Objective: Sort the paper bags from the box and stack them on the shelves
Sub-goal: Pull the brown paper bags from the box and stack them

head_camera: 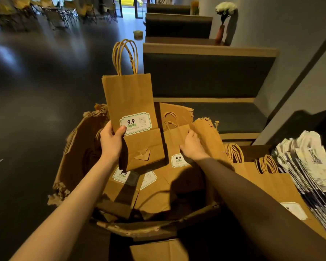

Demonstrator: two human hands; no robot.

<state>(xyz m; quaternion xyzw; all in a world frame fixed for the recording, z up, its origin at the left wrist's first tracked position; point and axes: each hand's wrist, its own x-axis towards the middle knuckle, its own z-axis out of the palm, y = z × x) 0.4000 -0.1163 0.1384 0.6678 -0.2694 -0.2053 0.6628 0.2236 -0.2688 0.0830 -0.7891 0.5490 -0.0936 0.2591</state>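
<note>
Paper bags [152, 193] in torn box [79, 153]

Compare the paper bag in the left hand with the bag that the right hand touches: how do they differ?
The bag in the left hand is lifted above the box and fully visible; the bag under the right hand stands in the box among other bags, partly hidden. The left hand grips its bag's lower edge; the right hand holds the other's side. Both are flat brown paper with twisted handles and a "9.9" label.
</note>
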